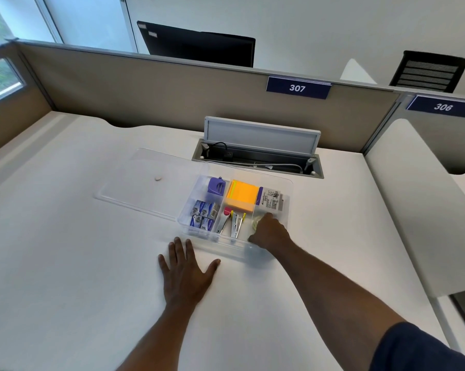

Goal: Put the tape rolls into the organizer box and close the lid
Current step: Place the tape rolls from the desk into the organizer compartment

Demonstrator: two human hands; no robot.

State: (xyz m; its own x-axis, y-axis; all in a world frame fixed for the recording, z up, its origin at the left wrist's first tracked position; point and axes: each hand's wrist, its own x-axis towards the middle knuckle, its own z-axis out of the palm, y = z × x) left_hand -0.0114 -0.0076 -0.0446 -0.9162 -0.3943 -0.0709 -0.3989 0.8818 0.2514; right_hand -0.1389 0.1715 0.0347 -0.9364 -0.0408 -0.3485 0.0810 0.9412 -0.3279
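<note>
A clear plastic organizer box [199, 241] stands open on the white desk. Its clear lid [145, 183] lies flat on the desk to the box's left. My right hand [268, 232] reaches down into the box's near right compartment, fingers curled over a pale tape roll [256, 223] that is mostly hidden under them. My left hand [187, 271] rests flat on the desk just in front of the box, fingers spread, holding nothing.
Other compartments hold small blue boxes [203, 216], a purple item [215, 185], orange sticky notes [241, 195], a labelled packet [271, 200] and staplers [235, 223]. An open cable tray [258, 159] lies behind the box. A small pale object [158, 178] sits by the lid.
</note>
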